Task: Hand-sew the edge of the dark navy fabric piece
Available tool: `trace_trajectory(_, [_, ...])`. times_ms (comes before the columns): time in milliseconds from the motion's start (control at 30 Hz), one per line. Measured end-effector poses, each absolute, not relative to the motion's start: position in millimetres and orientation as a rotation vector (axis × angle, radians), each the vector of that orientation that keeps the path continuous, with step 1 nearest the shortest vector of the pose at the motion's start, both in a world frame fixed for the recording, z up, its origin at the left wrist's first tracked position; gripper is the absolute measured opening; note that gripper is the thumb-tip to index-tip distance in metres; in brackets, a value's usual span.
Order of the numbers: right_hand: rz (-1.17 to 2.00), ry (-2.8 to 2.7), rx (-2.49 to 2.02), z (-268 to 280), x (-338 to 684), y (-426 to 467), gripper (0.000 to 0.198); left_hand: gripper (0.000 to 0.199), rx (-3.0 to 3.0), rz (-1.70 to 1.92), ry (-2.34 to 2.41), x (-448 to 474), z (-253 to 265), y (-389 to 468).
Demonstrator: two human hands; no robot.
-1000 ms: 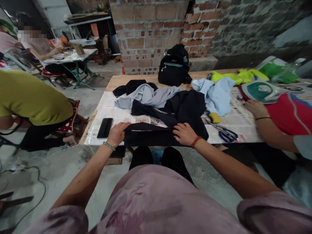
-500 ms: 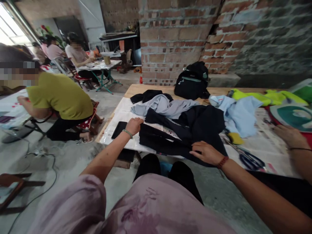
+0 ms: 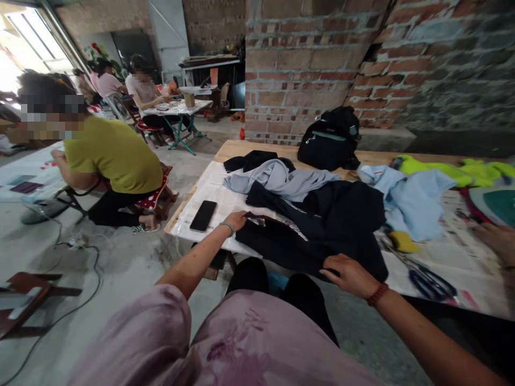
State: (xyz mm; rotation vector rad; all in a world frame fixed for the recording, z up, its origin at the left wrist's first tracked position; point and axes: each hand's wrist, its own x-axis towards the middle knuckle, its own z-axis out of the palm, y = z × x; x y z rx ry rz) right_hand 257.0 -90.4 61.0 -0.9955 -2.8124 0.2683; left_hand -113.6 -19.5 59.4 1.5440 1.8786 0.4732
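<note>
A dark garment (image 3: 277, 240) lies along the near edge of the table, its edge stretched between my two hands. My left hand (image 3: 235, 220), with a beaded bracelet, pinches its left end. Farther right, my right hand (image 3: 348, 272) is closed on the near edge of the same cloth, thumb on top. The garment's right part runs into a dark heap (image 3: 341, 212). Beside my left hand a black phone (image 3: 203, 215) lies flat on the paper-covered table (image 3: 189, 206). Grey-blue cloth (image 3: 273, 177) is bunched behind the dark garment.
Large scissors (image 3: 430, 281) and a yellow pad (image 3: 404, 242) lie to the right, near light-blue cloth (image 3: 420, 198). A co-worker's hand (image 3: 497, 241) is at the right edge by an iron (image 3: 497, 205). A black backpack (image 3: 330, 139) stands behind. Another person (image 3: 116, 155) sits left.
The view has shifted left, so most things sit farther right. My left hand has moved off the phone, which now shows whole. The cloth between my hands is spread wider.
</note>
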Motion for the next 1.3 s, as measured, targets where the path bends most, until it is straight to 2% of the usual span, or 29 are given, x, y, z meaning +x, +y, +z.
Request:
trace_trajectory(167, [0.29, -2.806, -1.029, 57.0, 256.9, -92.1, 0.024, 0.03, 1.527, 0.567, 1.813, -98.0, 34.2, -23.3])
trace_trajectory(333, [0.288, -2.783, -1.069, 56.7, 259.3, -89.6, 0.024, 0.023, 1.449, 0.686, 1.688, -97.7, 39.0, -32.3])
trace_trajectory(400, [0.269, -2.764, -1.1, 56.0, 261.5, -88.0, 0.023, 0.026, 1.383, 0.843, 1.617, -106.4, 46.5, -39.6])
trace_trajectory(500, [0.239, -2.728, -1.135, 52.0, 263.6, -86.0, 0.021, 0.028, 1.15, 1.273, 1.39, -124.7, 51.3, -57.0])
trace_trajectory(567, [0.235, -2.715, -1.149, 47.3, 262.3, -85.2, 0.021, 0.024, 1.036, 1.36, 1.37, -135.1, 45.5, -73.2])
trace_trajectory(667, [0.227, -2.721, -1.161, 38.6, 257.0, -84.6, 0.023, 0.02, 0.794, 1.272, 1.483, -141.4, 26.5, -99.7])
trace_trajectory(800, [0.182, -2.687, -1.196, 27.9, 250.9, -83.6, 0.025, 0.025, 0.586, 1.071, 1.628, -137.1, 7.1, -120.7])
trace_trajectory(933, [0.194, -2.73, -1.185, 22.1, 250.0, -83.0, 0.026, 0.026, 0.709, 0.971, 1.698, -131.9, 8.5, -117.1])
trace_trajectory(1033, [0.184, -2.72, -1.201, 19.8, 249.7, -84.4, 0.026, 0.036, 0.818, 0.911, 1.663, -128.6, 15.2, -111.1])
trace_trajectory(1167, [0.191, -2.692, -1.209, 16.9, 248.2, -87.4, 0.025, 0.043, 0.841, 0.918, 1.572, -125.2, 19.3, -114.4])
trace_trajectory(1300, [0.211, -2.673, -1.201, 15.5, 248.5, -89.1, 0.026, 0.045, 0.861, 1.072, 1.58, -126.3, 14.3, -131.5])
